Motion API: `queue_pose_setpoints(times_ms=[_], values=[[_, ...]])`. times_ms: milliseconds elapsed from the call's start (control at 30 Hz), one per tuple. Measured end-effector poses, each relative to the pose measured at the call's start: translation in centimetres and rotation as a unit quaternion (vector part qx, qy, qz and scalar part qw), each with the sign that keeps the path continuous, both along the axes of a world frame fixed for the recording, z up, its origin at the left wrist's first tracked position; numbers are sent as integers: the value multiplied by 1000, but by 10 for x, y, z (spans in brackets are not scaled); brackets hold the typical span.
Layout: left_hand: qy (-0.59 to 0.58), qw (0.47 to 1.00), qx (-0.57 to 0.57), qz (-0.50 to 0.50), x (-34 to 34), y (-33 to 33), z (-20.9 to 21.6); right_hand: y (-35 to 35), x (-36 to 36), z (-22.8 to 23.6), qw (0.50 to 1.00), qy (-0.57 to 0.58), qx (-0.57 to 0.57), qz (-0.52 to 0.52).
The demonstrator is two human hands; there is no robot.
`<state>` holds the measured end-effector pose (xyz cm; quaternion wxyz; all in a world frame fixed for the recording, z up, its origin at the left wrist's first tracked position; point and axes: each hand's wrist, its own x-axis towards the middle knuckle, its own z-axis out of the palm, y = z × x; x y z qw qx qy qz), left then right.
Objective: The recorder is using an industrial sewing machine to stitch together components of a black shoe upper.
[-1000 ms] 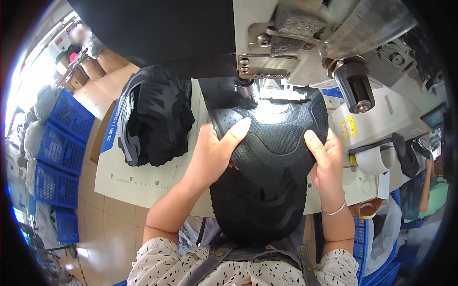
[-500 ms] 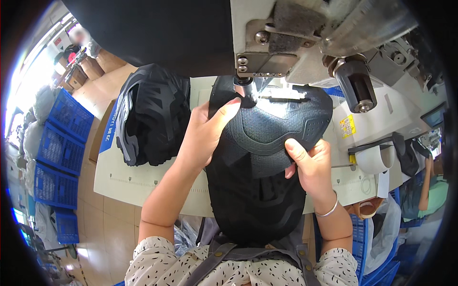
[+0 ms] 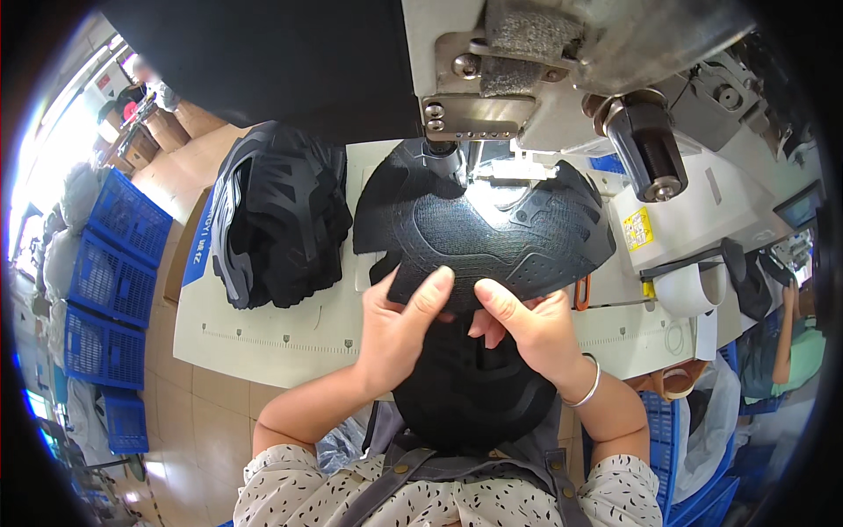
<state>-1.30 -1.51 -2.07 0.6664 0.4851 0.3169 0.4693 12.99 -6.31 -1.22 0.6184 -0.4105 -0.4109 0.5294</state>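
Observation:
A black textured shoe upper [image 3: 492, 233] lies under the needle area of a sewing machine [image 3: 483, 119], lit by a bright lamp. My left hand [image 3: 404, 329] pinches its near edge, thumb on top and fingers mostly hidden beneath. Close beside it, my right hand [image 3: 531, 334] grips the same edge, thumb on top and some curled fingertips showing below. More black shoe-upper material [image 3: 474, 395] hangs over the table's front edge toward my lap; whether it joins the held piece I cannot tell. To the left sits a pile of black and grey shoe uppers [image 3: 290, 215].
A pale table [image 3: 255, 356] with a printed ruler scale runs along the front. An orange loop-shaped thing [image 3: 582, 292] lies right of the upper. Blue crates [image 3: 105, 281] are stacked at far left. At far right is a person in green [image 3: 801, 360].
My left hand has come down from beside the presser foot to the upper's near edge. My right hand has shifted left and slightly down. The upper has turned and spread leftward.

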Motion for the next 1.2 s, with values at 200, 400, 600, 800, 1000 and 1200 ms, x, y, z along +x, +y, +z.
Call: queue_pose_setpoints(times_ms=[200, 400, 600, 800, 1000, 1200], values=[[-11, 984, -61, -167, 13, -2, 16, -8, -9, -3, 999, -18, -5, 35], [-7, 1000, -24, -19, 19, -3, 19, -41, 20, 13, 904, -366, 198, -95], [21, 998, -28, -44, 12, 2, 19, 7, 77, 17, 845, -431, 165, -271], [-4, 999, -30, -17, 17, 5, 22, 20, 89, 19, 969, -181, 110, -126], [-29, 999, -29, -19, 19, 8, 18, 22, 88, 25, 962, -200, 117, -145], [-41, 998, -21, -34, 17, 14, 18, 23, 86, 23, 965, -191, 113, -141]])
